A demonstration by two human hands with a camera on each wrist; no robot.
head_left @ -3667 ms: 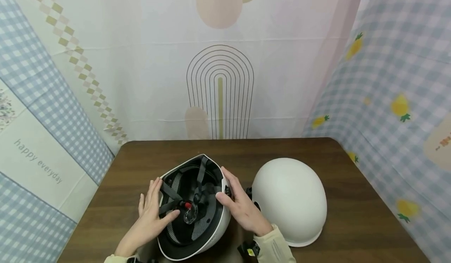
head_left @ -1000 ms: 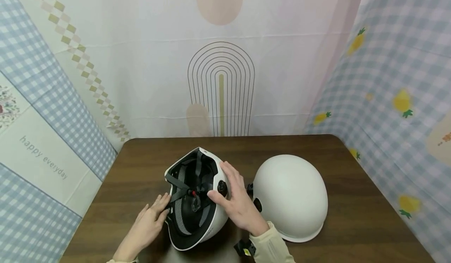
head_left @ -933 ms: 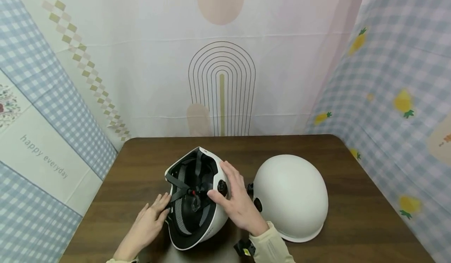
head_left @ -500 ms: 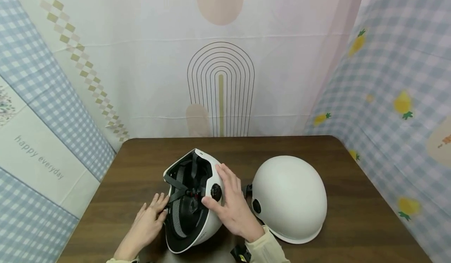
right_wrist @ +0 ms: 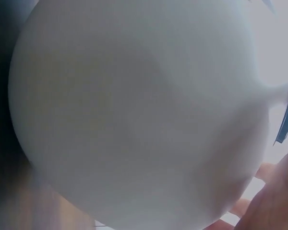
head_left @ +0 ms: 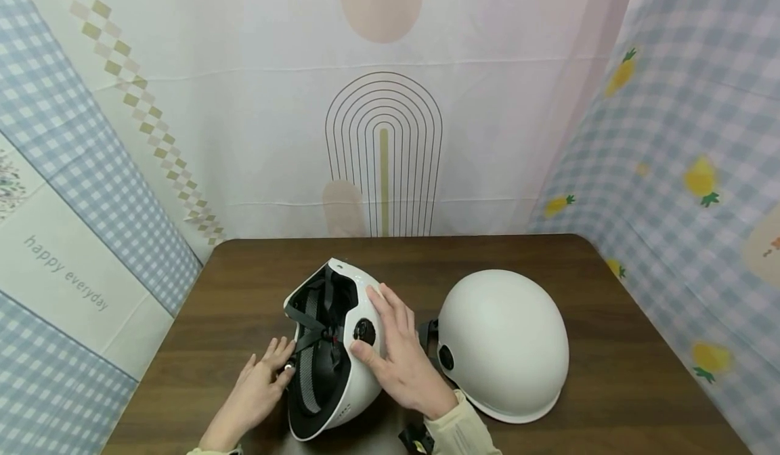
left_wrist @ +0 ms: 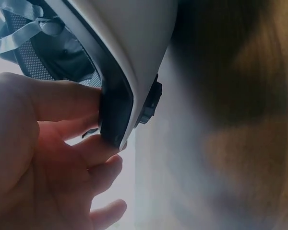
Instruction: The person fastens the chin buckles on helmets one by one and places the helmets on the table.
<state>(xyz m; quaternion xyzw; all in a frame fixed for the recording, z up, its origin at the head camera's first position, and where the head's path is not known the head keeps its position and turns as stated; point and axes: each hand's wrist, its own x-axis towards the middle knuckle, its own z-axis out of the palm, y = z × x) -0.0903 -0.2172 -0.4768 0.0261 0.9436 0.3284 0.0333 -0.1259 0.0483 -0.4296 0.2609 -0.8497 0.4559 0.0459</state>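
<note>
A white helmet (head_left: pixel 359 380) with a dark padded inside lies on its side on the table, its opening facing left and toward me. Grey straps (head_left: pixel 307 323) with a small red part cross the opening. My left hand (head_left: pixel 252 387) pinches the left rim; in the left wrist view the thumb (left_wrist: pixel 67 100) lies on the dark inner edge, with fingertips at the rim's corner. My right hand (head_left: pixel 405 367) rests on the right outer side, fingers extended over the shell, thumb beside a round black knob (head_left: pixel 365 332). In the right wrist view the white shell (right_wrist: pixel 134 120) fills most of the frame.
A second white helmet (head_left: pixel 502 347) sits dome up just right of my right hand, with a black side knob (head_left: pixel 446 357) and a dark strap part (head_left: pixel 428 336). Both stand on a dark wooden table (head_left: pixel 621 374). Patterned cloth (head_left: pixel 274 137) hangs behind and at both sides.
The helmet between my hands has turned, its opening facing further left and more of its knobbed side showing. My left hand has shifted lower along the rim; my right hand has moved slightly left.
</note>
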